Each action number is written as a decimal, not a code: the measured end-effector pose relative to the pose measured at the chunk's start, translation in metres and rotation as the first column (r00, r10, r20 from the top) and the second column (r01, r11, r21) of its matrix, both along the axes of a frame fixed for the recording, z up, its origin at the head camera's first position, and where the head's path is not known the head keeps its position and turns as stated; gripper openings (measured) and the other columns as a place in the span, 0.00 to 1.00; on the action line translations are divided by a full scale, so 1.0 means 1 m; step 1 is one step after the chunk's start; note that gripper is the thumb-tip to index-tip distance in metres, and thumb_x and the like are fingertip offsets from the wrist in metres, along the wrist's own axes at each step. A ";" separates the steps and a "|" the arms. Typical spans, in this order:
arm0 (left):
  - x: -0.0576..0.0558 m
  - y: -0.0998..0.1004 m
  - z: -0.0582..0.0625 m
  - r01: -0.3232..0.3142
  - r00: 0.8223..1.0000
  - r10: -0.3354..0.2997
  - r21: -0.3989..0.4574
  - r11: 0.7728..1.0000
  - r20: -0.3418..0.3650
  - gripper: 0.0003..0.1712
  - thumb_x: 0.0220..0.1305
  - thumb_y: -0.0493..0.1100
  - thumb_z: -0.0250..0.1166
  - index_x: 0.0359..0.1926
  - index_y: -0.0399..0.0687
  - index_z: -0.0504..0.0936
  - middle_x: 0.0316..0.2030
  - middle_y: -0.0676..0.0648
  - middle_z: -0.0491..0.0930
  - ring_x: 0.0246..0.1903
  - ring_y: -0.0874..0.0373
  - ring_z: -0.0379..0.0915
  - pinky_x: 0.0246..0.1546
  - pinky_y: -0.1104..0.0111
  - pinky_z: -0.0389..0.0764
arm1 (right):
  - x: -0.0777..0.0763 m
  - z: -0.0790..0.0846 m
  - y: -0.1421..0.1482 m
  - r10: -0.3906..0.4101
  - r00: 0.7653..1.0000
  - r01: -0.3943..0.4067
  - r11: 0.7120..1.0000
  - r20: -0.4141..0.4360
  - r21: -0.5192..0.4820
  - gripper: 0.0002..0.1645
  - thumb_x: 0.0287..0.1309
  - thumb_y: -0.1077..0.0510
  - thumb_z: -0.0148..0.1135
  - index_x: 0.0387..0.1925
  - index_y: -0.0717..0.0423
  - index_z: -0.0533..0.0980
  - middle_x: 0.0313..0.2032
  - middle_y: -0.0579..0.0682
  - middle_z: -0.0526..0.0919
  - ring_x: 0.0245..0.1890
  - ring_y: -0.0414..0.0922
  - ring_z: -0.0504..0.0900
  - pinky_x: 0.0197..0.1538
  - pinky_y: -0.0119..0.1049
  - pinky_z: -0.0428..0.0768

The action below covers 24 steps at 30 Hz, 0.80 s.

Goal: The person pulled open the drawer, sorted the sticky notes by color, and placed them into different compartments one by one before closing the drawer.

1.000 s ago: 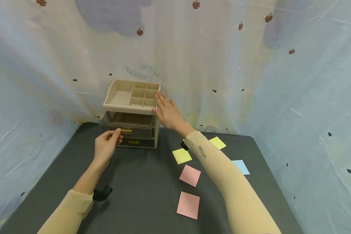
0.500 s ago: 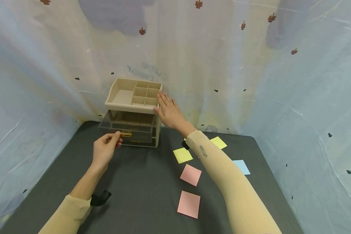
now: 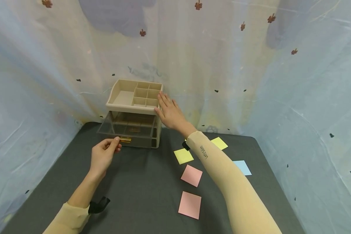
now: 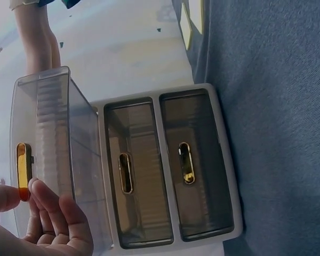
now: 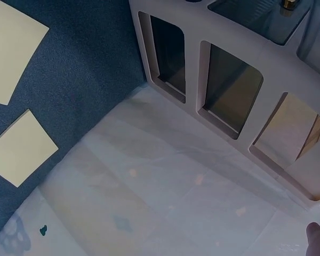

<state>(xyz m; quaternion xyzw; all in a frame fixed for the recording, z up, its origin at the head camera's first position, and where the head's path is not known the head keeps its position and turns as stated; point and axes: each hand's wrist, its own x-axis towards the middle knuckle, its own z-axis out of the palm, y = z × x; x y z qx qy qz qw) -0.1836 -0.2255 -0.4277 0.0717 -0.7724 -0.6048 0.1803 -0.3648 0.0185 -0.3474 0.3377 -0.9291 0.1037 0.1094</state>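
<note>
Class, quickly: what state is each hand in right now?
Left hand: closed, holding the gold drawer handle.
Right hand: open, against the organizer.

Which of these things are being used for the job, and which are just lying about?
In use:
beige drawer organizer, right grip at its side
open top drawer
gold handle, pinched by left grip

Apparently just lying about, untouched:
two pink sticky notes
yellow sticky notes
blue sticky note

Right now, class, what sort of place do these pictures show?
Probably a curtained-off desk corner: patterned curtains hang behind a dark table bearing a drawer organizer and coloured paper squares.
</note>
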 end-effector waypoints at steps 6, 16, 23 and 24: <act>0.002 0.001 -0.003 0.006 1.000 -0.006 0.015 1.000 -0.005 0.28 0.77 0.56 0.61 0.47 0.31 0.84 0.31 0.57 0.85 0.32 0.66 0.82 0.38 0.77 0.84 | -0.001 -0.002 0.001 -0.004 1.000 0.004 1.000 -0.012 -0.006 0.42 0.83 0.37 0.28 0.84 0.56 0.39 0.84 0.49 0.34 0.83 0.53 0.41 0.83 0.56 0.46; 0.002 0.002 -0.007 -0.022 1.000 0.021 0.055 0.998 0.011 0.25 0.76 0.57 0.62 0.45 0.36 0.84 0.29 0.60 0.84 0.33 0.65 0.82 0.39 0.77 0.83 | -0.002 -0.005 0.000 -0.004 1.000 0.004 1.000 0.002 -0.014 0.42 0.83 0.37 0.27 0.84 0.55 0.38 0.84 0.48 0.32 0.83 0.51 0.39 0.83 0.55 0.45; 0.003 0.001 -0.009 -0.023 1.000 0.023 -0.022 0.999 -0.020 0.27 0.77 0.57 0.61 0.48 0.35 0.84 0.32 0.57 0.84 0.35 0.62 0.83 0.39 0.78 0.83 | 0.005 -0.002 -0.003 -0.025 0.999 0.027 0.997 0.037 -0.067 0.42 0.83 0.37 0.29 0.84 0.55 0.40 0.84 0.47 0.33 0.83 0.50 0.40 0.83 0.53 0.44; 0.004 0.000 -0.009 -0.031 0.999 0.029 -0.046 0.998 -0.031 0.26 0.77 0.58 0.61 0.48 0.35 0.84 0.33 0.55 0.85 0.35 0.61 0.83 0.39 0.78 0.83 | 0.006 -0.002 -0.003 -0.025 0.999 0.029 0.996 0.045 -0.085 0.42 0.83 0.37 0.30 0.84 0.55 0.40 0.84 0.47 0.35 0.83 0.50 0.40 0.83 0.53 0.44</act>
